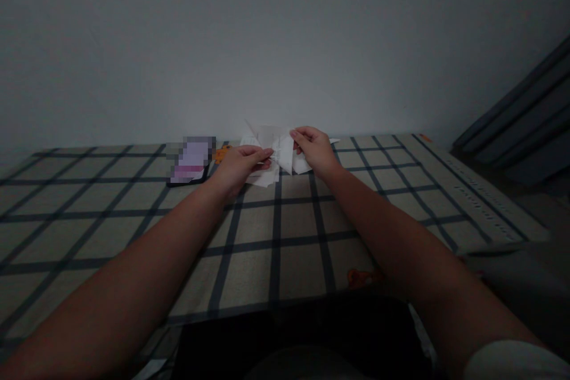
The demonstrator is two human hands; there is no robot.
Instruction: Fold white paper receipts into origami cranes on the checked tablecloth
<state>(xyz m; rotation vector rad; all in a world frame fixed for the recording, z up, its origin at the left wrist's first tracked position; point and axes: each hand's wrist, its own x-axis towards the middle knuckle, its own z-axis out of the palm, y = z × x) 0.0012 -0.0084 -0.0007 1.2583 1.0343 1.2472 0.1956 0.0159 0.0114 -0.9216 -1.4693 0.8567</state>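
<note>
Both hands are over a loose pile of white paper sheets near the wall. My left hand is closed, thumb against fingers, pinching the left side of a folded white paper. With thumb and forefinger, my right hand grips the top of that same paper. More white paper lies under and behind my right hand, partly hidden by it. The scene is dim, so the exact folds are hard to make out.
A phone with a blurred screen lies left of my hands. An orange item sits beside it. The checked tablecloth carries an orange object at its front edge. Behind stands a plain wall; a dark curtain hangs right.
</note>
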